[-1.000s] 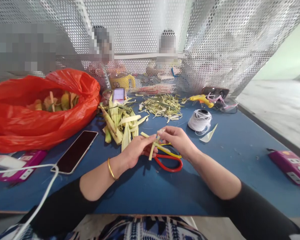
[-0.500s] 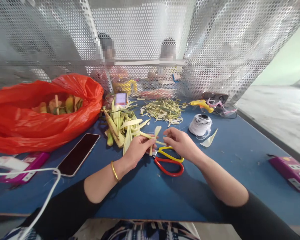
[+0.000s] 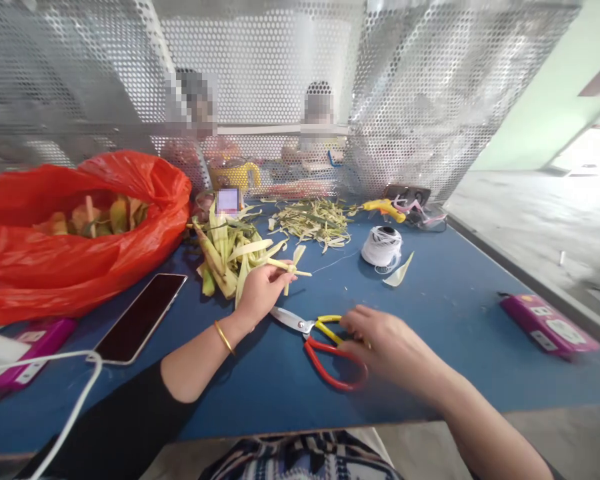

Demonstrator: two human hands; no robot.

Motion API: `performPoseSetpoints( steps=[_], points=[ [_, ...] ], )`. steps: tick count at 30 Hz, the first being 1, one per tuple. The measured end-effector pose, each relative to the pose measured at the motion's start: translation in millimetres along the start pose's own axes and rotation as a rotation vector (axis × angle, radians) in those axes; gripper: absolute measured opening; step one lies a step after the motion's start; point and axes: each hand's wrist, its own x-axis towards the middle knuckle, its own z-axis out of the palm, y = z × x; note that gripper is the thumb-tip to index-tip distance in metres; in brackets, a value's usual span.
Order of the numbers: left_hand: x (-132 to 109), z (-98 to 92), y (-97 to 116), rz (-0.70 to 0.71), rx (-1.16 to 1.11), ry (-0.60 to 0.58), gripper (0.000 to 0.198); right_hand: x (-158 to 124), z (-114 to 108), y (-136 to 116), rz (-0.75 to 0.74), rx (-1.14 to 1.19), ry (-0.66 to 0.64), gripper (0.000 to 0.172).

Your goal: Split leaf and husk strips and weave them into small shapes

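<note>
My left hand (image 3: 263,288) is closed, pinching a small piece made of pale corn husk strips (image 3: 291,268), crossed and knotted together. A fine thread (image 3: 333,262) runs from near this piece toward the white spool of thread (image 3: 381,247). My right hand (image 3: 380,340), a little blurred, has its fingers around the yellow and red handles of the scissors (image 3: 300,325). Their blades point toward my left wrist. Behind my left hand lies a heap of corn husks (image 3: 225,257).
A red plastic bag (image 3: 145,267) of corn husks and a phone (image 3: 139,319) are on the left. Husk scraps (image 3: 313,222), a yellow glue gun (image 3: 384,209) and glasses (image 3: 420,215) lie at the back, before a perforated screen (image 3: 275,73). A purple power strip (image 3: 547,325) is right.
My right hand has left the husk piece and come down onto the scissors' handles. The scissors have shifted toward me, and their blades now show. My left hand keeps its hold on the husk piece.
</note>
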Motion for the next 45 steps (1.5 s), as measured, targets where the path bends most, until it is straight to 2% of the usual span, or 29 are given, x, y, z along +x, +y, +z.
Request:
performPoseSetpoints(
  steps=[2, 4, 6, 9, 11, 13, 15, 17, 19, 20, 21, 22, 23, 24, 26, 28, 30, 32, 34, 35, 37, 38, 39, 41, 45],
  points=[
    [1, -0.7, 0, 0.051, 0.155, -0.049, 0.011, -3, -8, 19, 0.204, -0.124, 0.128, 0.014],
    [0, 0.3, 0, 0.050, 0.230, -0.106, 0.013, 0, -13, 40, 0.361, -0.293, 0.153, 0.017],
    [0, 2.6, -2, 0.000, 0.206, -0.154, 0.019, 6, -13, 58, 0.391, -0.402, 0.097, 0.018],
    [1, 5.1, -4, -0.061, 0.178, -0.192, 0.019, 13, -9, 71, 0.343, -0.496, 0.033, 0.025],
    [1, 3.6, -3, -0.037, 0.264, -0.181, 0.013, 13, -8, 72, 0.325, -0.519, 0.038, 0.030],
    [0, -1.7, 1, 0.022, 0.446, -0.139, 0.010, 7, -12, 69, 0.349, -0.536, 0.106, 0.030],
    [-2, -10.1, 9, 0.089, 0.686, -0.080, 0.018, -2, -19, 63, 0.398, -0.546, 0.277, 0.029],
    [-6, -19.1, 18, 0.182, 0.847, 0.009, 0.028, -11, -29, 51, 0.421, -0.501, 0.557, 0.028],
    [-11, -25.3, 30, 0.336, 0.859, 0.170, 0.030, -16, -40, 35, 0.356, -0.328, 0.848, 0.025],
    [-13, -26.5, 37, 0.419, 0.809, 0.230, 0.025, -16, -45, 25, 0.281, -0.188, 0.928, 0.022],
    [-16, -26.2, 44, 0.493, 0.724, 0.245, 0.022, -14, -51, 15, 0.190, -0.015, 0.953, 0.020],
    [-19, -24.7, 51, 0.548, 0.604, 0.230, 0.021, -9, -56, 6, 0.105, 0.191, 0.903, 0.019],
    [-21, -21.9, 58, 0.555, 0.492, 0.165, 0.022, -4, -60, -3, 0.041, 0.399, 0.786, 0.019],
    [-24, -18.4, 65, 0.521, 0.381, 0.084, 0.023, 3, -64, -10, -0.014, 0.586, 0.653, 0.021],
    [-27, -10.3, 75, 0.330, 0.199, -0.170, 0.027, 19, -67, -20, -0.063, 0.836, 0.470, 0.022],
    [-30, -2.9, 81, 0.162, 0.025, -0.359, 0.027, 33, -65, -25, -0.058, 0.953, 0.434, 0.022],
    [-30, 2.2, 82, 0.036, -0.085, -0.403, 0.024, 42, -58, -25, -0.025, 0.980, 0.451, 0.021],
    [-28, 4.2, 80, -0.043, -0.136, -0.343, 0.021, 41, -48, -23, 0.052, 0.925, 0.511, 0.020],
    [-24, 3.3, 75, -0.091, -0.156, -0.268, 0.020, 31, -35, -22, 0.115, 0.747, 0.506, 0.020],
    [-21, 2.0, 73, -0.110, -0.162, -0.243, 0.019, 25, -28, -22, 0.103, 0.606, 0.410, 0.018],
    [-16, -0.9, 69, -0.133, -0.169, -0.213, 0.017, 10, -12, -24, -0.001, 0.293, 0.127, 0.016],
    [-13, -2.2, 67, -0.139, -0.170, -0.207, 0.016, 3, -4, -26, -0.018, 0.167, 0.053, 0.021],
    [-11, -3.2, 65, -0.146, -0.171, -0.205, 0.016, -2, 4, -27, -0.044, 0.079, 0.003, 0.031],
    [-7, -4.5, 64, -0.157, -0.184, -0.211, 0.013, -9, 16, -29, -0.055, -0.030, -0.011, 0.045],
    [0, -7.0, 62, -0.193, -0.268, -0.201, 0.011, -13, 18, -22, -0.047, -0.027, -0.056, 0.062]
  ],
)
